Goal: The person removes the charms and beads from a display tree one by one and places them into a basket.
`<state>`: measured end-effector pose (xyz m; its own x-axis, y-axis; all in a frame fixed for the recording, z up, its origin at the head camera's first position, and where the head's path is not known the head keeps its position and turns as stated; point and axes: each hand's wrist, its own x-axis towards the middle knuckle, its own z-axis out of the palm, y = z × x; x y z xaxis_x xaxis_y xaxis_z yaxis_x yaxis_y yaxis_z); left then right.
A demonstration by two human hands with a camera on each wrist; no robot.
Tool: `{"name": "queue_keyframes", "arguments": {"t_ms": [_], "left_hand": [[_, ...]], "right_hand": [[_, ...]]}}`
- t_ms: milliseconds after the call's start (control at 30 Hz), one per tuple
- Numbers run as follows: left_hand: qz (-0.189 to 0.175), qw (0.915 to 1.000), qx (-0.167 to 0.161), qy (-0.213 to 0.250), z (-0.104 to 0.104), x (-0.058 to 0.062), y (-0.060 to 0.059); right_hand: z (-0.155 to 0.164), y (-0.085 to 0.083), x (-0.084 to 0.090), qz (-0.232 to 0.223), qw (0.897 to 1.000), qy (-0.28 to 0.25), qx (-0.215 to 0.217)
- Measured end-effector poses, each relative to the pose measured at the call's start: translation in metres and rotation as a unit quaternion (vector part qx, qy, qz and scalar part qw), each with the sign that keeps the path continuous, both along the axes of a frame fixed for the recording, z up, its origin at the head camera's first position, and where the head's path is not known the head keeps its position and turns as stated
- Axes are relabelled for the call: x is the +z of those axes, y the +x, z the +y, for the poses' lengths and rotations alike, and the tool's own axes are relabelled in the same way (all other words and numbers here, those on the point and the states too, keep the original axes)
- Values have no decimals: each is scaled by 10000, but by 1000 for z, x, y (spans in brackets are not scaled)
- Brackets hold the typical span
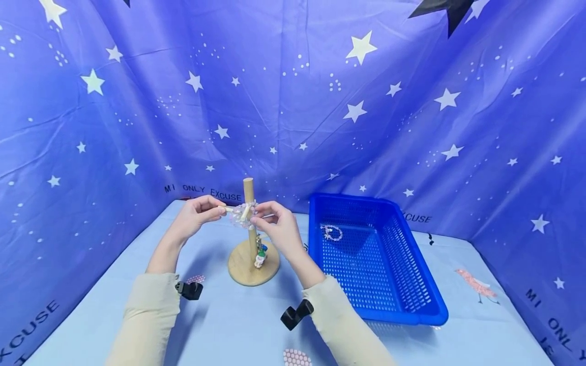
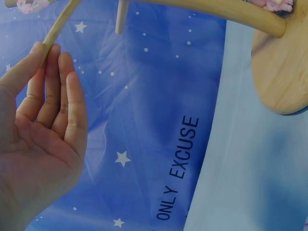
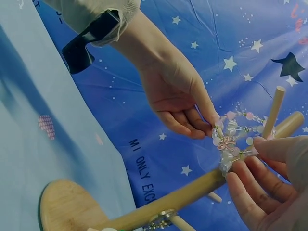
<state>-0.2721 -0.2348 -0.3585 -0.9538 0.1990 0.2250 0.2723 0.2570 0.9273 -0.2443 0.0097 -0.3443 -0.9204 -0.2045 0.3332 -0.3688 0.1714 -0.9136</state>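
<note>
Bracelet (image 1: 241,215): clear and pink beads, centre of the head view, looped about a side peg of the wooden stand (image 1: 253,254); from here I judge it partly on, not yet released.
Left hand (image 1: 198,214): I see thumb and fingertips pinching the tip of that peg (image 2: 58,25), other fingers straight.
Right hand (image 1: 276,226): fingertips pinch the beads beside the post.
Already hung: small charms low on the stand.
Left over: second bracelet (image 1: 331,232) in the blue basket (image 1: 414,305), right of centre.

Pink-clear bead bracelet (image 3: 230,139) looped round wooden stand's (image 1: 250,239) peg.
</note>
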Motion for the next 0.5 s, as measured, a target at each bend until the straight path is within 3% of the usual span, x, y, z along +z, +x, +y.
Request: {"name": "queue_keyframes", "arguments": {"t_ms": [500], "left_hand": [[0,10000,7,-56,0,1,1]], "right_hand": [[-6,8,1,125,9986,-506,-83]]}}
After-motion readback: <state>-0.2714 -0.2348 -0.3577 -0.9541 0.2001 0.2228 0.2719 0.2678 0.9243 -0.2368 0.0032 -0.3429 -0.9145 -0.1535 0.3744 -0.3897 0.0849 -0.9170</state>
